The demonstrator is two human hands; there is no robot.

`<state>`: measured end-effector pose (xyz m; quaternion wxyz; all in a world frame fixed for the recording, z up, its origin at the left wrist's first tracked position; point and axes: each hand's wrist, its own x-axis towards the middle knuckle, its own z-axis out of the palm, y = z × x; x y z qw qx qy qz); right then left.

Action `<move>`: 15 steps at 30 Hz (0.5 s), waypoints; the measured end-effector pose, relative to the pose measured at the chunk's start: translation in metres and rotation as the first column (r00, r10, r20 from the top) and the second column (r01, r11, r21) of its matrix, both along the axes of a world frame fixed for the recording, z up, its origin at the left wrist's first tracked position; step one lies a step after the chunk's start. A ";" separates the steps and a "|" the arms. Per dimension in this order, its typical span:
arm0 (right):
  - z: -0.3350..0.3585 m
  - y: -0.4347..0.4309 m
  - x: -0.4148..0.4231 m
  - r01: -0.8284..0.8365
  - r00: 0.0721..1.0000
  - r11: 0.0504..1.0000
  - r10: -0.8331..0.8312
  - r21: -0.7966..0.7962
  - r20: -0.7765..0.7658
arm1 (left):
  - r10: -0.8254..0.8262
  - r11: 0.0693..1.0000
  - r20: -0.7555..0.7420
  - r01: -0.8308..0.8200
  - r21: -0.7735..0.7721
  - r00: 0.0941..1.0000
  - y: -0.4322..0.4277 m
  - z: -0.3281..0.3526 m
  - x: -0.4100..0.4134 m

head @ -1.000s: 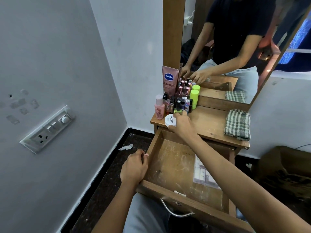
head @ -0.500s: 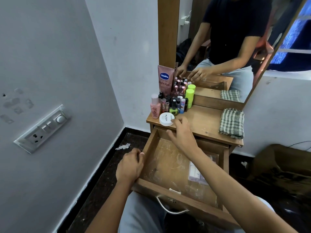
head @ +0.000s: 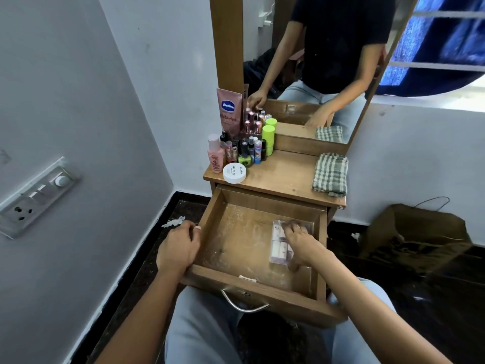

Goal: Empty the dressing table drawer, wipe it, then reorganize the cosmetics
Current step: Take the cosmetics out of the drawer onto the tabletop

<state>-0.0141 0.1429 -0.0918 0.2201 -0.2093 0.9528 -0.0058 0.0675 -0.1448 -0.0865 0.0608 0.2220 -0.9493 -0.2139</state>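
The wooden drawer stands pulled out over my lap, its dusty floor almost bare. A clear plastic packet of small cosmetics lies at its right side. My right hand rests on that packet with fingers curled around its far and near edges. My left hand grips the drawer's left wall. On the dressing table top a white round jar sits at the front left, before a cluster of bottles and a pink Vaseline tube.
A folded green checked cloth lies on the table's right side. The mirror rises behind the table. A brown paper bag stands on the dark floor at right. A wall with a switch plate is close on the left.
My right hand set the white jar on the table top, let go, and dropped into the drawer onto the clear packet. The left hand stayed on the drawer wall.
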 end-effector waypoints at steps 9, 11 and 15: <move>0.009 -0.006 -0.013 -0.113 0.994 0.984 0.109 0.135 0.031 | 0.000 0.999 -0.002 0.000 0.037 1.000 -0.002 -0.003 0.002; 0.009 -0.005 -0.011 -0.146 0.989 0.979 0.147 0.143 0.001 | -0.006 0.999 -0.008 0.007 0.033 1.000 -0.002 -0.003 0.002; 0.018 -0.007 -0.005 -0.207 0.973 0.970 0.218 0.131 -0.077 | -0.010 0.999 -0.003 0.011 0.036 1.000 -0.001 -0.003 0.002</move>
